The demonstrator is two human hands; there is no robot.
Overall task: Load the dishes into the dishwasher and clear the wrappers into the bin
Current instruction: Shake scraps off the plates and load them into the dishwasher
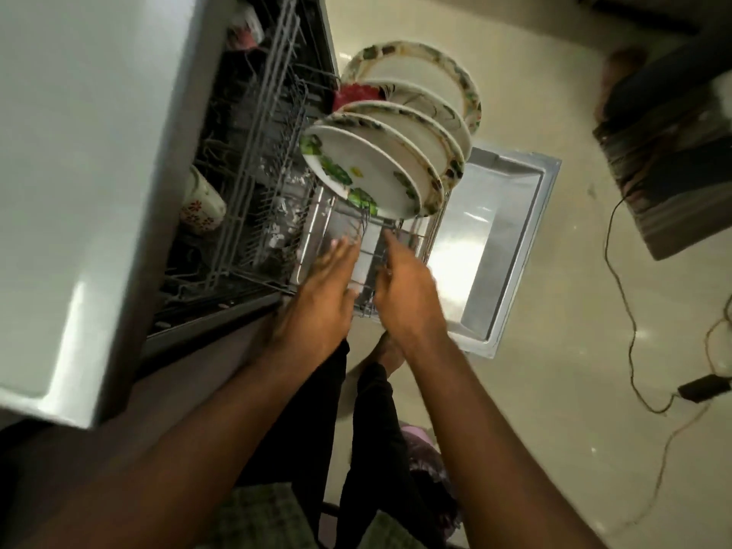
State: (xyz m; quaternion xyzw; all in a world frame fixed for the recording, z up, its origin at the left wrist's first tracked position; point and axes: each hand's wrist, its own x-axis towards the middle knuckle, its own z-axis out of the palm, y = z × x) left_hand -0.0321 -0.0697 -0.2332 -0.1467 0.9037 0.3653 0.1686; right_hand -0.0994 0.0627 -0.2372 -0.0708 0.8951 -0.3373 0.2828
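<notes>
5 white leaf-patterned plates (pixel 368 168) stood on edge in the pulled-out grey wire dishwasher rack (pixel 396 247). Left hand (pixel 317 299) and right hand (pixel 408 295) reached its near edge, fingers straight; contact was blurred, perhaps touching.

Single head view, steeply downward, close above open dishwasher (pixel 253 160) rack.

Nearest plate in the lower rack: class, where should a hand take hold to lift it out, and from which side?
Grip the plate by its upper rim, coming from above. It stands on edge, tilted, in the rack, with another plate close behind, so only the top rim is free; its lower edge sits among the wires.
</notes>
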